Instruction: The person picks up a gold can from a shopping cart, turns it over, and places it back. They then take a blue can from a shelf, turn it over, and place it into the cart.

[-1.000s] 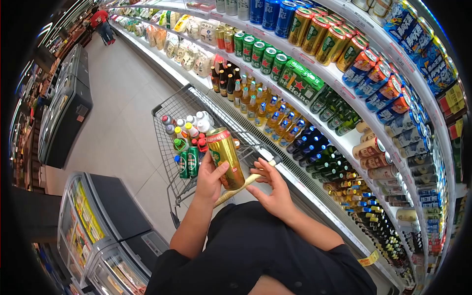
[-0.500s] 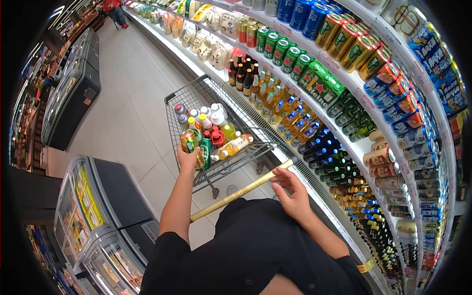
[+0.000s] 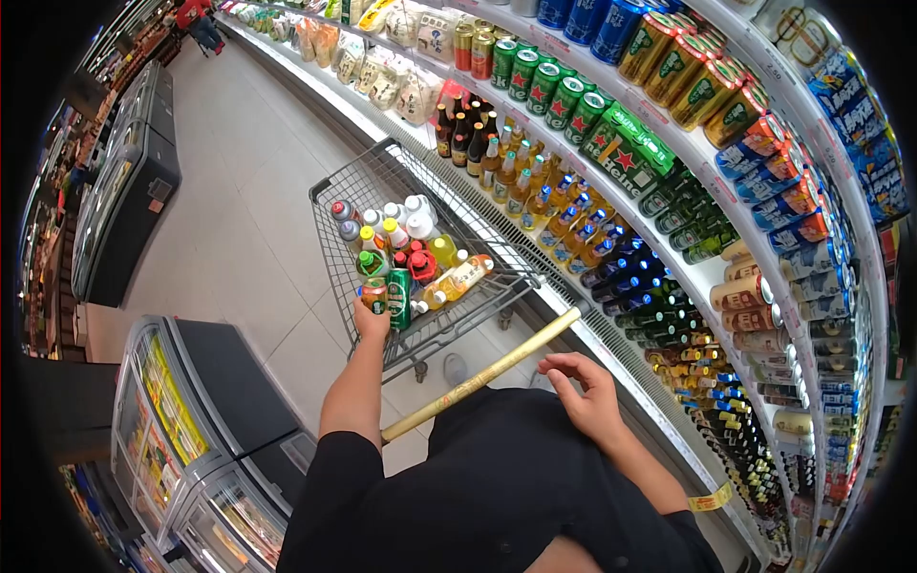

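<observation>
Inside the near left corner of the shopping cart (image 3: pixel 334 253), my left hand (image 3: pixel 371 323) is closed around a gold and red drink can (image 3: pixel 374 294). Right beside that can stands a green can (image 3: pixel 398 298). Around them are bottles with coloured caps, among them a green-capped bottle (image 3: pixel 371 263), a red-capped bottle (image 3: pixel 420 266) and a bottle of orange drink (image 3: pixel 467 275) lying tilted. My right hand (image 3: pixel 585 390) hovers just behind the yellow cart handle (image 3: pixel 482 375), apart from it, fingers loosely bent and holding nothing.
Along the right runs a lit refrigerated shelf (image 3: pixel 659 244) with cans and bottles, including a green boxed pack (image 3: pixel 626 148). Freezers (image 3: pixel 224 372) stand on the left beside the tiled aisle (image 3: pixel 234 191). Farther off is a person in red (image 3: pixel 196 19).
My left hand has lowered the gold can deeper into the cart, next to the green can. My right hand has drawn slightly back from the handle. The distant person has shifted left.
</observation>
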Motion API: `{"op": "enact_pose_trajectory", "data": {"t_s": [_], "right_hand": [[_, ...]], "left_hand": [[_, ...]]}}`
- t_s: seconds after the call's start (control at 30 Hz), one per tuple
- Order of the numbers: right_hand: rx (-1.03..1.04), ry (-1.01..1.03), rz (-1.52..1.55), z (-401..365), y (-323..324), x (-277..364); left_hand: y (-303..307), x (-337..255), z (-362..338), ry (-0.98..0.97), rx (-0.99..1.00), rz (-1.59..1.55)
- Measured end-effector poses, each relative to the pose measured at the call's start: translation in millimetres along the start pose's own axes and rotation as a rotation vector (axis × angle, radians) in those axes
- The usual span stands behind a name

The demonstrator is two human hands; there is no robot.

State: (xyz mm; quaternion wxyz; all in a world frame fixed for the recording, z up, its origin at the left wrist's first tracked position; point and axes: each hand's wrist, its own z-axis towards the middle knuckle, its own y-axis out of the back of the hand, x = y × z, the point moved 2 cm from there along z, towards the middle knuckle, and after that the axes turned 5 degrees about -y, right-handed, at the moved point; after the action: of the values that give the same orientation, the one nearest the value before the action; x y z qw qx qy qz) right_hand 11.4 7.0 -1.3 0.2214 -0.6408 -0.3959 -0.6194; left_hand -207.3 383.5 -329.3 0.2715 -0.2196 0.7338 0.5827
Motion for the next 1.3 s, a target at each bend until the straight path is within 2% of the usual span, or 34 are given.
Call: {"op": "enact_pose_trajectory", "data": {"t_s": [0.07, 0.23, 0.47, 0.57, 0.8, 0.83, 1.03, 1.1, 1.13, 1.23, 1.3], "right_hand": [[0.002, -0.068, 0.106, -1.2, -0.1, -4.1], [-0.034, -0.08, 0.093, -0.6, 0.7, -2.2], [-0.12, -0.149, 0.168, -4.8, 1.5, -8.0], [-0.136, -0.133, 0.179, -6.0, 2.7, -11.3], [-0.126, -0.169, 0.224, -7.1, 5.1, -18.1], [-0.087, -0.212, 0.194, -7.3, 7.5, -15.9], [-0.07, -0.078, 0.151, 1.8, 17.9, -24.9], [-0.115, -0.047, 0.164, 6.9, 25.4, -28.7], [-0.142, -0.029, 0.135, 10.2, 31.7, -28.5], [-0.267, 0.025, 0.043, 26.5, 58.7, -37.9], [-0.297, 0.011, -0.15, 40.1, 94.4, -28.5]], "left_hand": [[-3.8, 12.3, 2.3, 0.0, -0.007, 0.016], [-2.7, 15.3, 2.1, 0.032, 0.02, 0.012], [-12.4, 6.9, 9.3, 0.041, 0.053, 0.255], [-29.6, 26.8, 25.2, 0.055, 0.175, 0.25], [-33.3, 37.5, 32.1, 0.094, 0.153, 0.204], [-29.3, 31.4, 30.3, 0.104, 0.153, 0.223], [-23.2, 0.6, 20.1, 0.029, 0.072, 0.229], [-22.0, -14.1, 16.3, -0.156, 0.135, -0.006], [-9.5, -45.3, -3.6, -0.189, 0.118, -0.07], [-7.2, -75.1, -21.9, -0.328, 0.141, -0.145], [16.6, -129.7, -62.9, -0.285, 0.138, -0.246]]}}
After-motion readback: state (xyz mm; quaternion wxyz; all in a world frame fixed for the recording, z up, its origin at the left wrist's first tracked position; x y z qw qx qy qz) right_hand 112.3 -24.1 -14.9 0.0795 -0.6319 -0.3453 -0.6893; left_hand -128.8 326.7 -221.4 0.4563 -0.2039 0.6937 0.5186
